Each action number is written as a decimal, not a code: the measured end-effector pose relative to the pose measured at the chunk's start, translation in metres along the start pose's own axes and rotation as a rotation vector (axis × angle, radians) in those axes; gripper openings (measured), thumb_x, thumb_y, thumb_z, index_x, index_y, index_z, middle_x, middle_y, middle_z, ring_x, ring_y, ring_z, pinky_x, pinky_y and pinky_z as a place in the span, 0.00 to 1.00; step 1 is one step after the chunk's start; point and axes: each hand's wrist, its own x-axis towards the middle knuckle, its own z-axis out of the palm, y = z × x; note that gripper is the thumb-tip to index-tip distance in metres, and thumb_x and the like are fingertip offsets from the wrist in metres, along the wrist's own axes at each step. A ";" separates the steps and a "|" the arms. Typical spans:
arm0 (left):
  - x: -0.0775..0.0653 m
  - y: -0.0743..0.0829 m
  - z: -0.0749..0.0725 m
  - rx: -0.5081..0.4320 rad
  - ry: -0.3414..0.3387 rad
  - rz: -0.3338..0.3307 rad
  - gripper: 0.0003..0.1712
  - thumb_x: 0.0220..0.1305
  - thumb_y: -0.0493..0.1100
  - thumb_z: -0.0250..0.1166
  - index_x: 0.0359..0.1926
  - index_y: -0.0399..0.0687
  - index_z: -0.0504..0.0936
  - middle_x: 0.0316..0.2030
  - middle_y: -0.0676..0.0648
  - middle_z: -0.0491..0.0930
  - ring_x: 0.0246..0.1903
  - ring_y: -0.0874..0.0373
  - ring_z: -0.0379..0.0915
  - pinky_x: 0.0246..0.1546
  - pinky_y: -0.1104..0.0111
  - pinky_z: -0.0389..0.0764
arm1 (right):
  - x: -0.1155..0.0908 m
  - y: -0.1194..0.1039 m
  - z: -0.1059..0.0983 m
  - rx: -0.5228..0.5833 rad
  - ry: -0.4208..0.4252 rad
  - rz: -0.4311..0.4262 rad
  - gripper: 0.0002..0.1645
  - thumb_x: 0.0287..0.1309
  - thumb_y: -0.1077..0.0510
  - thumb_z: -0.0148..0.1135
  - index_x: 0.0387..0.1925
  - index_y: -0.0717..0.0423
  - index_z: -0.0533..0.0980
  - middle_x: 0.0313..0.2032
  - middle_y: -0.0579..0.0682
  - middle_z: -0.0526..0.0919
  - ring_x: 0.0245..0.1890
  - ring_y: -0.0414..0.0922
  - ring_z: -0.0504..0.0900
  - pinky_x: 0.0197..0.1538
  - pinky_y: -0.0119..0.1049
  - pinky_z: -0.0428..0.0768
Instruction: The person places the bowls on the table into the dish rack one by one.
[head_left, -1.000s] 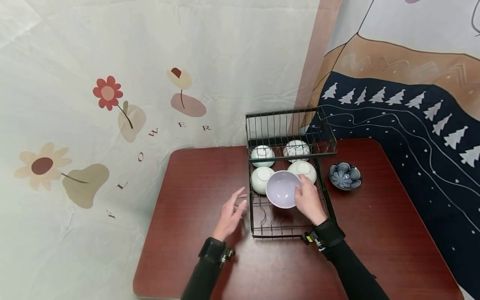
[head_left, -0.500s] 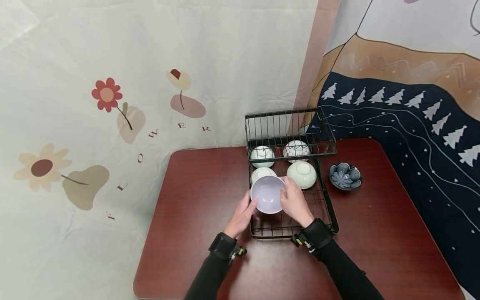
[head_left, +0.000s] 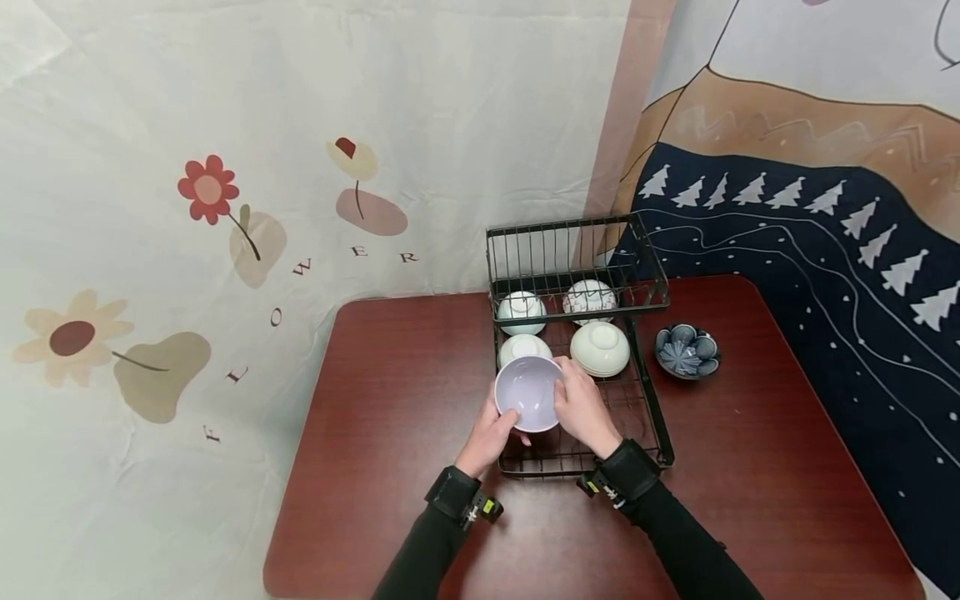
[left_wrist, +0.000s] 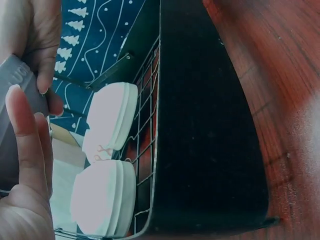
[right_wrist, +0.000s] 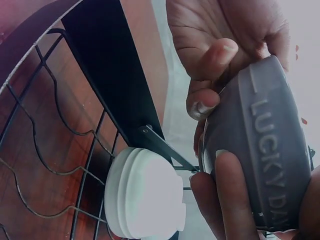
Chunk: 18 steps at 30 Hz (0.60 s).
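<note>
A lavender bowl [head_left: 528,393] is held over the front of the black dish rack [head_left: 654,408], its glossy inside facing up. My left hand [head_left: 483,437] grips its left side, thumb at the rim and fingers underneath. On the right side, my right hand [head_left: 587,412] grips the rim, thumb towards the inside. Raised lettering shows on the outer wall of the lavender bowl [right_wrist: 267,150] in the right wrist view. Just behind it in the rack, a cream bowl [head_left: 600,348] and a white bowl [head_left: 522,347] lie upside down, the latter partly hidden.
Under the rack's raised upper basket [head_left: 577,268], a pale bowl [head_left: 521,310] and a patterned bowl [head_left: 590,297] lie upside down. A dark blue petal-patterned bowl [head_left: 687,352] stands right of the rack on the reddish-brown table [head_left: 757,467]. Printed cloths hang behind.
My right hand has carried the lavender bowl left and slightly nearer. My left hand, apart from it a second ago, has moved in and taken hold of its left side.
</note>
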 end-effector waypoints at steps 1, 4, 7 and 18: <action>0.000 -0.001 0.000 -0.004 0.000 0.001 0.42 0.64 0.28 0.50 0.81 0.34 0.58 0.59 0.25 0.77 0.28 0.53 0.83 0.27 0.43 0.90 | 0.000 0.000 0.001 -0.002 0.001 0.000 0.21 0.78 0.71 0.51 0.67 0.72 0.75 0.58 0.72 0.82 0.59 0.69 0.85 0.57 0.63 0.86; -0.001 0.000 0.000 -0.013 -0.006 0.002 0.42 0.65 0.28 0.49 0.82 0.36 0.56 0.61 0.24 0.76 0.34 0.54 0.85 0.34 0.31 0.88 | 0.000 0.000 0.003 -0.002 0.001 0.005 0.21 0.77 0.71 0.52 0.66 0.71 0.76 0.57 0.71 0.82 0.58 0.68 0.85 0.57 0.62 0.87; -0.002 -0.002 -0.001 0.022 0.009 -0.009 0.43 0.67 0.29 0.49 0.84 0.38 0.55 0.67 0.25 0.73 0.47 0.47 0.87 0.46 0.27 0.86 | 0.001 0.001 0.004 -0.002 0.002 0.005 0.21 0.77 0.71 0.52 0.66 0.71 0.76 0.57 0.71 0.82 0.58 0.68 0.85 0.57 0.62 0.87; -0.002 -0.002 -0.002 0.194 0.089 0.027 0.40 0.66 0.31 0.56 0.80 0.37 0.63 0.71 0.29 0.73 0.64 0.40 0.76 0.64 0.59 0.77 | -0.002 0.006 -0.007 0.063 -0.019 -0.033 0.26 0.83 0.54 0.59 0.72 0.64 0.75 0.62 0.67 0.84 0.60 0.64 0.85 0.61 0.62 0.84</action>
